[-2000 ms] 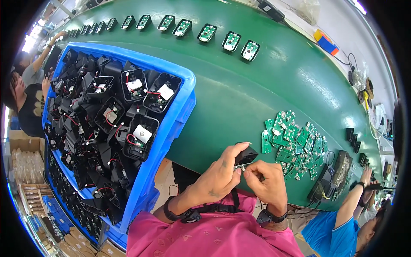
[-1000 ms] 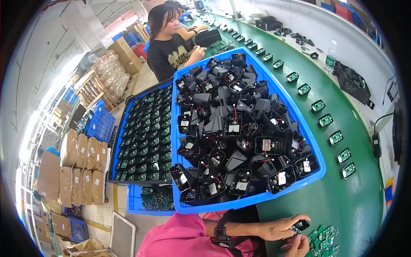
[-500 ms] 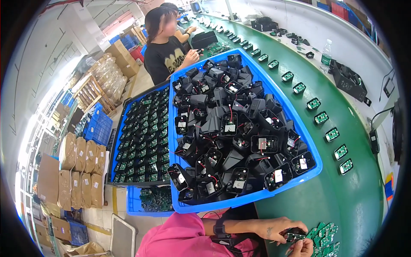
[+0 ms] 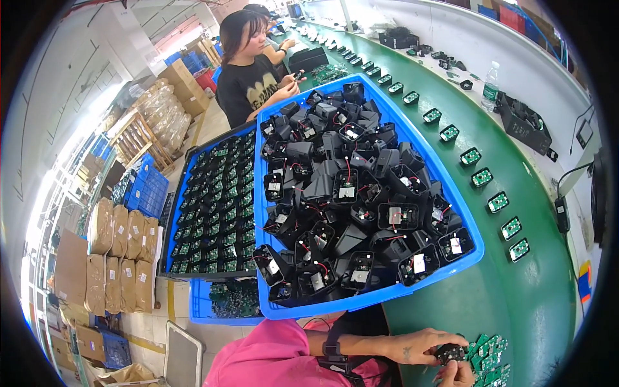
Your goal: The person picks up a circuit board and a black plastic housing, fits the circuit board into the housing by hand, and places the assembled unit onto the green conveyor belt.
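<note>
**Black case [image 4: 449, 353] in both hands, fitting or checking under way**

Step in hand: looks like seating or checking a part in the case; judged from the bent fingers meeting at it and from the nearby row of cases with boards [image 4: 519, 249], their green faces showing.

Left hand [image 4: 420, 346]: fingers curled around the case, holding it from the far and left sides. Right hand [image 4: 458, 375]: fingers bent and drawn close, tips at the case's near edge; cannot tell whether they pinch a part or only press.

Next move, in my judgement, calls for a steady left grip and light, exact fingertip pressure from the right, without tipping the case. A part set crooked would probably need reseating.

Position: case is held over the near edge of the green table [image 4: 445, 309], just left of the pile of circuit boards [image 4: 489, 361] and well apart from the row.

Appearance: small, dark, blocky, with pale specks on the visible face. Fingers cover part of it; whether a board sits inside cannot be made out.
</note>
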The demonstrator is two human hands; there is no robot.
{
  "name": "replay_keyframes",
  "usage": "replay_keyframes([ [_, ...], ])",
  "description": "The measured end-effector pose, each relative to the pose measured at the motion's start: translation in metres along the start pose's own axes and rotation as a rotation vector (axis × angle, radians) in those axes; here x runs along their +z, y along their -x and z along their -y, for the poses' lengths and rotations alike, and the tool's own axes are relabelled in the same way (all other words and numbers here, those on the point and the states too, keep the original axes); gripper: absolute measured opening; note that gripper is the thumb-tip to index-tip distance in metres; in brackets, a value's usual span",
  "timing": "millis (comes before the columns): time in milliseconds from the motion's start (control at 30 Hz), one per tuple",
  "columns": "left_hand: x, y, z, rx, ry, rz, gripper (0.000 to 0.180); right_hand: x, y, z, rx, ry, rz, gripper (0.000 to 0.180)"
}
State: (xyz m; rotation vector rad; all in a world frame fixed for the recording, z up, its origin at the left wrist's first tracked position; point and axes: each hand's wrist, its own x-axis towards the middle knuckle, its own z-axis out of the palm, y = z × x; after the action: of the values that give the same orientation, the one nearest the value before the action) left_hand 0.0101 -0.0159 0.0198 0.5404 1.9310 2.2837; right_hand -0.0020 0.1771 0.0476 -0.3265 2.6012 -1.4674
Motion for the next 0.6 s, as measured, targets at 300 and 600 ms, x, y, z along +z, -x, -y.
replay_keyframes([
  [300, -0.004, 0.000, 0.021, 0.045, -0.114, -0.044, 0.063, 0.002, 0.007, 0.027, -0.014, 0.153, -0.002, 0.031],
  [600, 0.006, 0.005, 0.042, 0.174, -0.259, -0.205, 0.061, 0.000, 0.007, 0.043, 0.036, 0.035, 0.214, 0.032],
])
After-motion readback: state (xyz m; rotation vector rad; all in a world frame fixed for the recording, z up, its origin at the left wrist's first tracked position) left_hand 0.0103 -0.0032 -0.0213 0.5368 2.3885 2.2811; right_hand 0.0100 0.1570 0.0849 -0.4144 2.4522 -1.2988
